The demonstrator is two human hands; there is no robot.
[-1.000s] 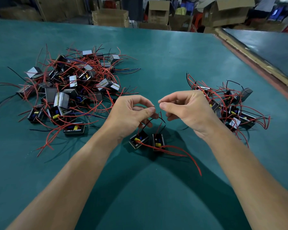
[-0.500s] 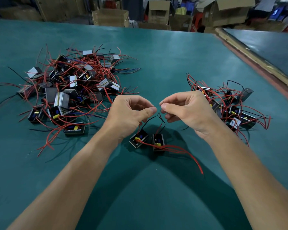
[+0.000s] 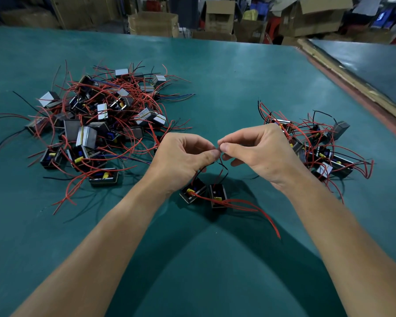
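Head view: teal tabletop (image 3: 215,88), work at centre.
Left hand (image 3: 181,156): pinches thin black wires (image 3: 225,168).
Right hand (image 3: 261,152): pinches the same wires.
Wire origin: two small black coil blocks (image 3: 218,194), resting just below hands.

The tabletop (image 3: 238,83) is covered in matt teal sheet. Dull grey metal is shown on transformer cores (image 3: 85,136) at left, smooth plastic insulation on the black wires (image 3: 224,167) at centre. Matt cardboard boxes (image 3: 152,24) are seen at top.
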